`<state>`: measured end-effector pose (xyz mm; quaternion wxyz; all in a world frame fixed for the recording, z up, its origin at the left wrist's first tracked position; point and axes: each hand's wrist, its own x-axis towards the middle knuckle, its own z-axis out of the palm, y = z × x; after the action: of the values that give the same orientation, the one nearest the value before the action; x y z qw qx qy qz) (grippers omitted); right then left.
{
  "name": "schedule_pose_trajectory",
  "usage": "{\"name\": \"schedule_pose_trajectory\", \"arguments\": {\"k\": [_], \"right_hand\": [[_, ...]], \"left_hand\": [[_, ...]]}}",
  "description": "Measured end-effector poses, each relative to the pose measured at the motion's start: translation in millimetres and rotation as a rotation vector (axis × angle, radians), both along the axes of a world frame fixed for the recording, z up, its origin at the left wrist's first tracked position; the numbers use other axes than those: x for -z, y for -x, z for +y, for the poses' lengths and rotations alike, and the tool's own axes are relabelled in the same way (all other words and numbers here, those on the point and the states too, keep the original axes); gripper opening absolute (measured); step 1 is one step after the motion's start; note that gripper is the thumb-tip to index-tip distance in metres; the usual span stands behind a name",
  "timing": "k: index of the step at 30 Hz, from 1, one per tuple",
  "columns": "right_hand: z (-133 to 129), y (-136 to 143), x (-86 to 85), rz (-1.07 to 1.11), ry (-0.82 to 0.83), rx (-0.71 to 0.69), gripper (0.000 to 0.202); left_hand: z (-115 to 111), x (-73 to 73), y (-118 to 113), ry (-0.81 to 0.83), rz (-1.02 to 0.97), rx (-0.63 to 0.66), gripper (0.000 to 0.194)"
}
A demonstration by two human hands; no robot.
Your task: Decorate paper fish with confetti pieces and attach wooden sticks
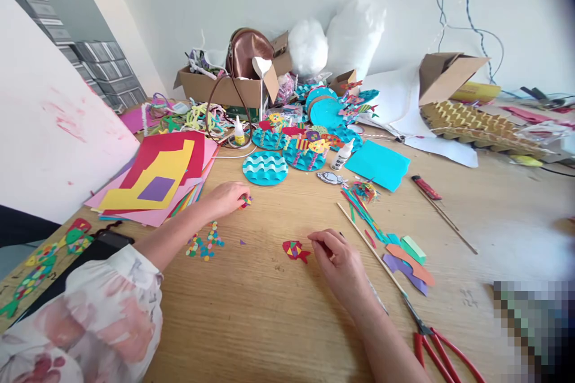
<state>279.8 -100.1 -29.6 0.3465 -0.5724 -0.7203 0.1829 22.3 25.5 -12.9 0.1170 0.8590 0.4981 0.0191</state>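
Note:
A small red paper fish (295,250) with coloured triangles on it lies flat on the wooden table (251,323). Just to its right is my right hand (335,257), fingers curled and thumb near the fingertips; a thin dark-tipped stick or pen shows partly beneath it. My left hand (229,199) reaches out further back, with its fingertips closed at a little pile of coloured paper bits (245,201). Round paper dots (205,245) are scattered nearer me, and one purple triangle (242,242) lies between them and the fish.
Coloured paper sheets (153,182) are stacked at the left. Turquoise paper discs (265,168) and a glue bottle (342,154) stand behind the hands. Paper strips (366,215), a wooden stick (368,245) and red-handled scissors (433,341) lie at the right.

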Motion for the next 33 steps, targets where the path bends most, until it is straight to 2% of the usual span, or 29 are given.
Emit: {"name": "schedule_pose_trajectory", "arguments": {"k": [5, 11, 19, 28, 33], "right_hand": [[0, -2, 1.0, 0.003, 0.010, 0.000, 0.018], [0, -1, -2.0, 0.007, 0.008, 0.011, 0.019], [-1, -1, -2.6, 0.008, 0.015, 0.015, 0.019], [1, -1, -0.5, -0.003, 0.023, -0.008, 0.018], [0, 0, -0.4, -0.005, 0.019, -0.017, 0.018]], "left_hand": [[5, 4.3, 2, 0.003, 0.017, 0.030, 0.012], [6, 2.6, 1, 0.018, 0.004, 0.041, 0.008], [2, -2.2, 0, 0.041, -0.031, -0.028, 0.012], [0, -13.9, 11, 0.070, -0.121, -0.147, 0.020], [-1, -9.2, 18, 0.082, -0.166, -0.193, 0.021]]}}
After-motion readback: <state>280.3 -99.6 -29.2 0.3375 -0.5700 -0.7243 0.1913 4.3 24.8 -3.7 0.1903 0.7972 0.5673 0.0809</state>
